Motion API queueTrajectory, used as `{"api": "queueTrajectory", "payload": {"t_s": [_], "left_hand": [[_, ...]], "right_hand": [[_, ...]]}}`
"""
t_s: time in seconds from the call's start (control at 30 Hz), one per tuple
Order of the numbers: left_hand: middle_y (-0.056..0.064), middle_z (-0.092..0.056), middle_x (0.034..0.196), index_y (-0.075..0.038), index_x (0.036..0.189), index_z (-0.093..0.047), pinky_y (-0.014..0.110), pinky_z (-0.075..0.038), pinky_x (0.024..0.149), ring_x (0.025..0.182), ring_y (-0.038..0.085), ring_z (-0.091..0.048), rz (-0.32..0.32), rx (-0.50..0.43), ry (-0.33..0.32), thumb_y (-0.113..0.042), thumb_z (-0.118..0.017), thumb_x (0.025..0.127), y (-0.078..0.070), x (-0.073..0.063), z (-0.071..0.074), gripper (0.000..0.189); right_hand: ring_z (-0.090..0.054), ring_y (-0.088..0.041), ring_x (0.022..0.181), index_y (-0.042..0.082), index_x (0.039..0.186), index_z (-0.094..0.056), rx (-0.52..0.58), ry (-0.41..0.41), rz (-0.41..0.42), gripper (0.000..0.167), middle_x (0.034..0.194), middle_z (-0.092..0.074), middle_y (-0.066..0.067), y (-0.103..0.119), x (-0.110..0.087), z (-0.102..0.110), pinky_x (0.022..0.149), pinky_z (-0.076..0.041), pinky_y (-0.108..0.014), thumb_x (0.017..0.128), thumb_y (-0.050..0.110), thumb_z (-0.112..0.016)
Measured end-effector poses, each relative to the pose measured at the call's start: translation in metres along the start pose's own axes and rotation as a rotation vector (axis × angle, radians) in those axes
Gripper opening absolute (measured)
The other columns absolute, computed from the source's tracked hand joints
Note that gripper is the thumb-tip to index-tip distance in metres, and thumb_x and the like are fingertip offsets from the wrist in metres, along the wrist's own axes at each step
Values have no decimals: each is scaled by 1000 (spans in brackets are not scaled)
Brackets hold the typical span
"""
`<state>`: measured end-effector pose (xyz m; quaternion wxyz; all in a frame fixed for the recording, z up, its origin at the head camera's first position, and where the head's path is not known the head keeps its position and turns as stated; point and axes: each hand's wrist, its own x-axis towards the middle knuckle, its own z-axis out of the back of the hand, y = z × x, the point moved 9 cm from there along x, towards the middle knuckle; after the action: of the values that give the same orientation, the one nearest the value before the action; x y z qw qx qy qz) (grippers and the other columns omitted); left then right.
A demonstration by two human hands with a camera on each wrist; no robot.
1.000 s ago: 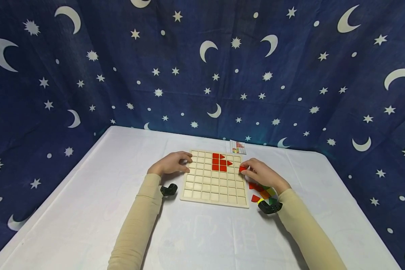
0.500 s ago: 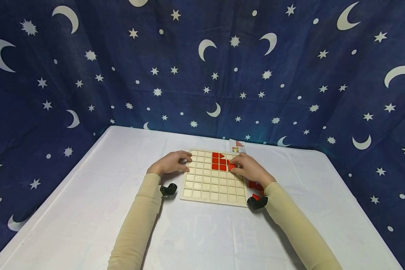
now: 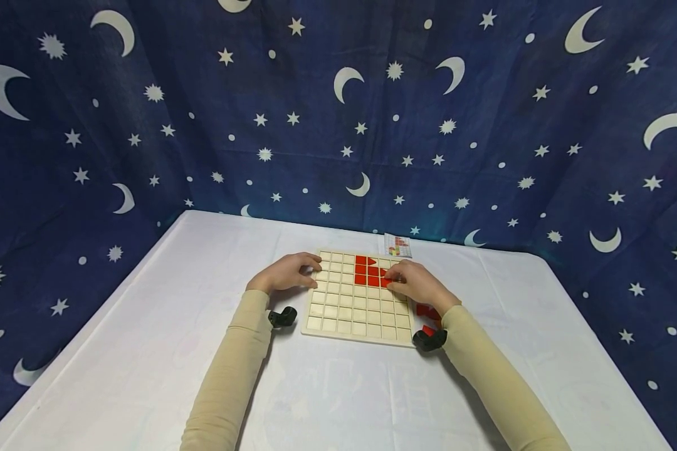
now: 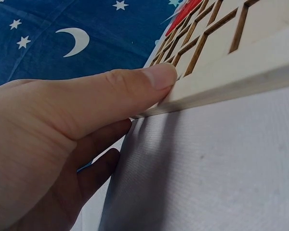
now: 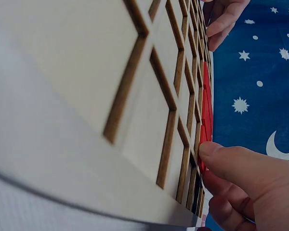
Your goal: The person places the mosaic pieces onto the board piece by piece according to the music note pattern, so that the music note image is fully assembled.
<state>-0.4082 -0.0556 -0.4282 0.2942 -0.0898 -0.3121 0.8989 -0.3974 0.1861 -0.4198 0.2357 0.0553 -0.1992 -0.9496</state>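
Note:
My left hand (image 3: 284,273) lies at the left edge of a wooden grid board (image 3: 345,311), thumb and fingers apart. In the left wrist view its thumb (image 4: 159,77) presses on the board's pale rim, and the other fingers curve loosely below. Over the board's upper right part, my right hand (image 3: 421,284) pinches a red square tile (image 3: 385,283) at a cell beside a group of red tiles (image 3: 367,270). The right thumb (image 5: 212,149) rests on the red tile's edge in the right wrist view. Part of the tile is hidden by the fingers.
A printed card (image 3: 397,245) with a coloured pattern lies behind the board. Several loose red tiles (image 3: 427,311) sit right of it, partly under my right wrist. Black wrist cameras are strapped to both sleeves. A dark blue moon-and-star cloth (image 3: 293,94) hangs behind the white table (image 3: 327,394).
My right hand has moved left from the board's right edge, bringing the red square tile onto the grid beside the other red ones. The left hand has stayed put.

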Motion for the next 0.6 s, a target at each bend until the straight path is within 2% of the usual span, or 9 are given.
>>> {"api": "queueTrajectory", "payload": {"t_s": [0.2,0.4,0.6], "left_hand": [[12,-49,145,-5,121,-67,42,-28,117,139,31,-38,-12,13,-9,-20,-77,85,0,1,0,41],[12,-49,145,-5,121,-67,43,-29,116,139,32,-38,-10,12,-6,-21,-77,85,1,1,-1,41],[11,-49,145,-6,122,-67,42,-29,116,139,30,-37,7,5,-7,-21,-77,85,3,1,-1,41]], "right_hand": [[-58,-19,90,6,109,-70,5,-22,13,21,101,-66,-4,1,1,0,85,-52,-42,91,17,-70],[-56,-19,88,6,109,-69,46,-24,-18,21,101,-64,-5,0,-1,1,82,-52,-40,91,17,-70],[-56,-22,90,6,116,-68,90,-55,-66,28,105,-65,-7,-11,-10,15,78,-52,-37,93,21,-68]]}}
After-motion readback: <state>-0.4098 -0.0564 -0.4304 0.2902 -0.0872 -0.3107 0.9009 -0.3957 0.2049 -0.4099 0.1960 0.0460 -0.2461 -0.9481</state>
